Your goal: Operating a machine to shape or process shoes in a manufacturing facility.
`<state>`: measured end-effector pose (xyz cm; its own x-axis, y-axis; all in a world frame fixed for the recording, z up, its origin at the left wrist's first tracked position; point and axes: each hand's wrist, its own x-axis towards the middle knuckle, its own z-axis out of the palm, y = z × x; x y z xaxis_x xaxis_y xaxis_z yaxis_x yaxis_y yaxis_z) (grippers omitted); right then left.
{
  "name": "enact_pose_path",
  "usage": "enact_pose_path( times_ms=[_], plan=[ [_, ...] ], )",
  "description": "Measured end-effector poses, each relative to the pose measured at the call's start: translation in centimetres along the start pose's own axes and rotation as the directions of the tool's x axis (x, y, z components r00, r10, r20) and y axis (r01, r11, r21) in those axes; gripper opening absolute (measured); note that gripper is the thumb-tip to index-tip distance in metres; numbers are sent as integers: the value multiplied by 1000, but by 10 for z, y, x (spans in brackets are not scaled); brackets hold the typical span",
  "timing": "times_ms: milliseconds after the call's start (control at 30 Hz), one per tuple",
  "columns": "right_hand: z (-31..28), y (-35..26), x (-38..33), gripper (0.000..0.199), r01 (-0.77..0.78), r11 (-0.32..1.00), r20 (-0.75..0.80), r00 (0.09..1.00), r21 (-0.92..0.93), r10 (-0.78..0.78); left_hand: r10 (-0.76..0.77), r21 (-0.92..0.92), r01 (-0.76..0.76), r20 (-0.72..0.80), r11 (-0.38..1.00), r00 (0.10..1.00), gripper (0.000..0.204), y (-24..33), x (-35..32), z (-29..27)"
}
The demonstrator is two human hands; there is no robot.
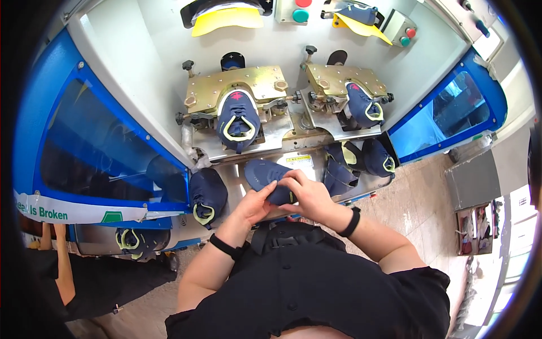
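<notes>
1. Just in front of the press machine (pixel 271 22), over its steel shelf (pixel 237 169), both hands hold one navy shoe upper (pixel 265 176).
2. The left hand (pixel 255 204) pinches its near edge between thumb and fingers; the right hand (pixel 306 195) curls over the heel end, fingers pressed together.
3. To do this well, I judge the upper should be kept taut and squared between both grips, thumbs clear of the lime trim.
4. Count: two brass clamp stations, each holding one upper (pixel 238 117) (pixel 361 106).
5. On the shelf, one loose upper (pixel 207 195) lies left of the held one, and about three lie right (pixel 361 161).
6. Two yellow pads sit on the machine's back wall.
</notes>
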<state>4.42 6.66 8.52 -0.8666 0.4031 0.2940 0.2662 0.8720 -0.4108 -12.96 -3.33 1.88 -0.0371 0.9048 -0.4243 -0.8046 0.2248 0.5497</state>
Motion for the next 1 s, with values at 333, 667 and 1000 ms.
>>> enact_pose_path(
  times_ms=[333,667,1000],
  plan=[
    [-70,-37,18,46,624,781,-295,749,15,-593,281,13,-287,178,958,943,50,62,-95,40],
    [-152,-37,217,34,244,970,-529,822,-3,-209,288,-2,-308,361,951,887,81,67,-113,7],
    [-118,3,359,52,199,980,-663,736,24,-134,367,-68,-361,223,930,903,71,52,-135,-13]
  ],
)
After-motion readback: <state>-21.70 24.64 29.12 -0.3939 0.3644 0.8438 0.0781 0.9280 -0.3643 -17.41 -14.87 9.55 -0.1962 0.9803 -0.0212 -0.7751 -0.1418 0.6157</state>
